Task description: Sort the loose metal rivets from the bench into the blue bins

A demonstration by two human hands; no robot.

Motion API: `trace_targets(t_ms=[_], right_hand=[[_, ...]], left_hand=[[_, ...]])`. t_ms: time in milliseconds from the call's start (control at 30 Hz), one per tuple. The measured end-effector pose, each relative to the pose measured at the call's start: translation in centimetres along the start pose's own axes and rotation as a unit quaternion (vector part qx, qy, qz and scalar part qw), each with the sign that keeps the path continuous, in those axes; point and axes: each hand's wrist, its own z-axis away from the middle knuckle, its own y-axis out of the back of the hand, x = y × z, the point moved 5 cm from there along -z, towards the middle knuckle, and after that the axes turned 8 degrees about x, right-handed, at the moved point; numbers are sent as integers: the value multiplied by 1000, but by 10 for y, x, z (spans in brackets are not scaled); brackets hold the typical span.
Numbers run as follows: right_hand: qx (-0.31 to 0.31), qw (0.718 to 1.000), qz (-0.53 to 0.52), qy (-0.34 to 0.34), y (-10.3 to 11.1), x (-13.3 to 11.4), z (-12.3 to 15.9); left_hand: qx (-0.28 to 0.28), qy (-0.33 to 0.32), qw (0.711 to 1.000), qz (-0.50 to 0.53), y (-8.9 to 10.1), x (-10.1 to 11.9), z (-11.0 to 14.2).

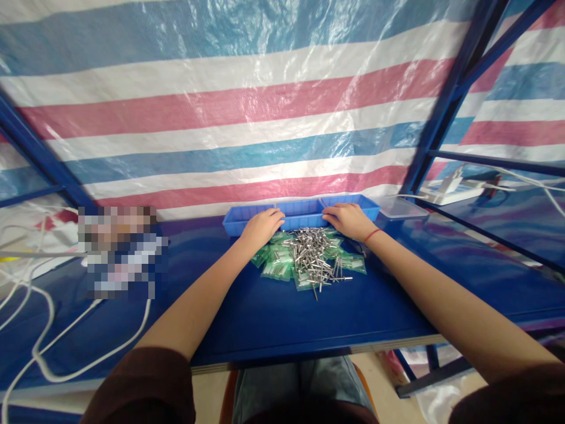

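Observation:
My left hand rests palm down at the front edge of a long blue plastic tray, fingers loosely curled, touching the left side of a heap of small metal rivets. My right hand lies palm down on the right of the same heap, against the tray's front rim, with a red string on its wrist. Under and around the rivets lie several small green-tinted plastic bags. Neither hand visibly holds anything.
The blue table ends at a near edge in front of my lap. A clear plastic lid or box sits right of the tray. White cables loop over the left side. Blue rack posts and a striped tarp stand behind.

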Motion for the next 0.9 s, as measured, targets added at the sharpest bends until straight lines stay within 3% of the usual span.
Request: trace_targets(t_ms=[200, 333, 433, 600, 733, 800, 900], right_hand=[[5, 999, -25, -46, -3, 12, 2], [5, 998, -19, -56, -5, 15, 2], [16, 998, -27, -50, -5, 14, 3], [39, 997, -52, -35, 4, 12, 2], [90, 989, -105, -58, 31, 24, 10], [66, 989, -98, -87, 36, 32, 24], [5, 997, -65, -45, 27, 33, 52]], left_hand=[[15, 15, 1000, 14, 3, 2, 3], [29, 102, 993, -54, 11, -2, 6], [-3, 143, 986, -89, 11, -7, 8], [-57, 119, 989, -65, 6, -10, 6], [-20, 92, 994, -57, 29, -13, 10], [-7, 72, 995, -71, 47, -14, 20], [-66, 80, 992, -75, 62, -16, 47]])
